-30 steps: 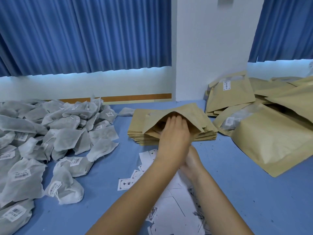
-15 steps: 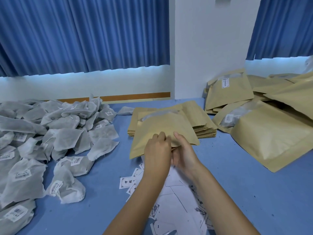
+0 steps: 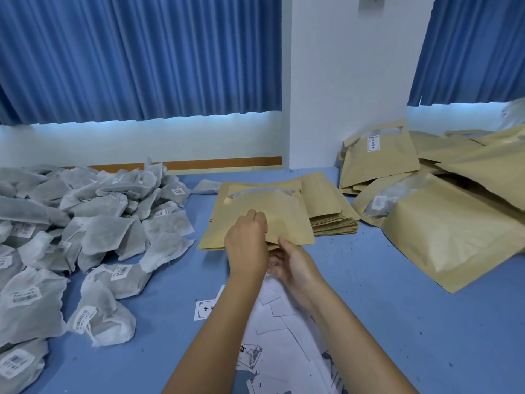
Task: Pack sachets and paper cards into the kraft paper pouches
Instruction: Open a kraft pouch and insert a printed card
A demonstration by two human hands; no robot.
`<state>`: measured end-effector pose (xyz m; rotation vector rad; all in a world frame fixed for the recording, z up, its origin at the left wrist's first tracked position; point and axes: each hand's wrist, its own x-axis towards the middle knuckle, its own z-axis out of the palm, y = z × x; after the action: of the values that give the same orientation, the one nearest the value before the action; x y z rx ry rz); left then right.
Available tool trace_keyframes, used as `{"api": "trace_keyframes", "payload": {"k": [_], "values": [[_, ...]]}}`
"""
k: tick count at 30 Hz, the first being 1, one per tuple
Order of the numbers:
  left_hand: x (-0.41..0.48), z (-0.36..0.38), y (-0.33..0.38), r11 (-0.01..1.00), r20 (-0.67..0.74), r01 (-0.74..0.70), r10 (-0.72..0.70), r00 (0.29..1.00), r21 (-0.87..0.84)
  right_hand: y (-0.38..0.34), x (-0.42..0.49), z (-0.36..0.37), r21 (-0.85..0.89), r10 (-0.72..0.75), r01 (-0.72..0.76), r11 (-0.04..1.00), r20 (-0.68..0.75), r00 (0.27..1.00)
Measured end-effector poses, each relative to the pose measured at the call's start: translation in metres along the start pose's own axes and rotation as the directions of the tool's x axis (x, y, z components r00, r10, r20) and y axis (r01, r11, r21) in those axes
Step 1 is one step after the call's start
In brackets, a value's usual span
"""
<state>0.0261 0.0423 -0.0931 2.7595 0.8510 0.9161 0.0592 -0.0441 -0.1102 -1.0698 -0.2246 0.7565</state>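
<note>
The left hand grips the near edge of a kraft pouch and the right hand pinches it. Sachets lie at the left on the blue table, paper cards under the arms.

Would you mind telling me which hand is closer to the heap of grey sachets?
Left. The left hand grips the kraft pouch at its near edge, on the side toward the sachets; the right hand holds the same edge beyond it, farther from them.
</note>
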Motion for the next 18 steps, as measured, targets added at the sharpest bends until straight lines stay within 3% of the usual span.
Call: {"api": "trace_keyframes", "payload": {"k": [2, 4, 6, 7, 8, 9, 10, 11, 12, 13, 14, 15, 16, 18], "values": [[-0.004, -0.001, 0.003, 0.998, 0.030, -0.035, 0.033, 0.999, 0.057, -0.001, 0.000, -0.003, 0.093, -0.033, 0.041, 0.995, -0.083, 0.996], [-0.022, -0.002, 0.009, 0.991, -0.036, -0.110, 0.113, 0.993, 0.081, -0.002, 0.002, -0.009, 0.151, -0.048, 0.081, 0.985, -0.207, 0.977], [-0.050, 0.002, 0.015, 0.977, -0.129, -0.211, 0.206, 0.970, -0.028, -0.003, 0.004, -0.016, 0.157, -0.043, 0.088, 0.984, -0.272, 0.961], [-0.063, 0.004, 0.017, 0.968, -0.103, -0.198, 0.184, 0.978, -0.151, -0.004, 0.005, -0.019, 0.142, -0.026, 0.069, 0.987, -0.288, 0.957], [-0.072, 0.003, 0.019, 0.949, -0.046, -0.085, 0.074, 0.996, -0.303, -0.006, 0.005, -0.021, 0.134, -0.003, 0.045, 0.990, -0.302, 0.953], [-0.073, 0.002, 0.021, 0.861, 0.134, 0.152, -0.099, 0.986, -0.486, -0.008, 0.006, -0.023, 0.139, 0.013, 0.033, 0.990, -0.323, 0.946], [-0.070, 0.001, 0.019, 0.660, 0.359, 0.425, -0.243, 0.901, -0.620, -0.011, 0.007, -0.024, 0.158, 0.015, 0.041, 0.987, -0.339, 0.941], [-0.065, -0.003, 0.017, 0.357, 0.577, 0.651, -0.302, 0.759, -0.669, -0.013, 0.007, -0.026, 0.178, 0.006, 0.060, 0.982, -0.347, 0.938], [-0.058, -0.007, 0.012, 0.052, 0.726, 0.765, -0.281, 0.628, -0.642, -0.015, 0.007, -0.027, 0.200, -0.005, 0.077, 0.977, -0.338, 0.941], [-0.053, -0.010, 0.005, -0.192, 0.794, 0.776, -0.253, 0.553, -0.601, -0.015, 0.007, -0.028, 0.205, -0.011, 0.081, 0.976, -0.319, 0.948], [-0.050, -0.011, -0.002, -0.367, 0.814, 0.726, -0.251, 0.524, -0.581, -0.015, 0.007, -0.030, 0.188, -0.012, 0.071, 0.980, -0.299, 0.954], [-0.048, -0.011, -0.009, -0.469, 0.806, 0.658, -0.278, 0.522, -0.588, -0.014, 0.006, -0.033, 0.160, -0.005, 0.053, 0.986, -0.286, 0.958], [-0.049, -0.010, -0.016, -0.495, 0.785, 0.613, -0.321, 0.529, -0.616, -0.013, 0.005, -0.036, 0.146, 0.006, 0.037, 0.989, -0.284, 0.959], [-0.051, -0.008, -0.022, -0.447, 0.739, 0.588, -0.396, 0.546, -0.674, -0.011, 0.002, -0.045, 0.167, 0.045, 0.009, 0.986, -0.316, 0.948]]}}
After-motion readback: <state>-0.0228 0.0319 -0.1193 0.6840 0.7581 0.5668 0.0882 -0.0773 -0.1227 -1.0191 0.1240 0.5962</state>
